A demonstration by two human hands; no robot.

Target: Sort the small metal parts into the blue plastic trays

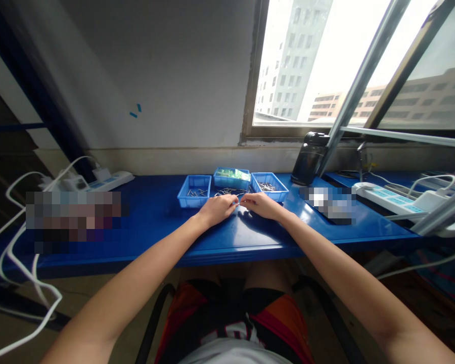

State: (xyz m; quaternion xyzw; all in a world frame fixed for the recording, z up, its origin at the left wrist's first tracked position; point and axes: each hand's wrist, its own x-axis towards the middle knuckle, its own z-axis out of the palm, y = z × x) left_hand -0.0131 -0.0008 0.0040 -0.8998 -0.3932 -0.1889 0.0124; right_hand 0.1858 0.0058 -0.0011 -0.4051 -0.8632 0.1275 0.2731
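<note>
Left tray (193, 201), middle tray (231, 183), right tray (278, 196) sit in a row by the table's (155, 220) back edge, power strip (111, 179) over in the back-left corner.

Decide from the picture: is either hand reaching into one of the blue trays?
No, the left hand and right hand meet fingertip to fingertip over the blue tabletop, short of the blue trays.

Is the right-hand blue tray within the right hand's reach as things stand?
Likely yes: the right hand lies just in front of the right-hand tray, which is open-topped with nothing between them, though the hand is pinching a small part.
</note>
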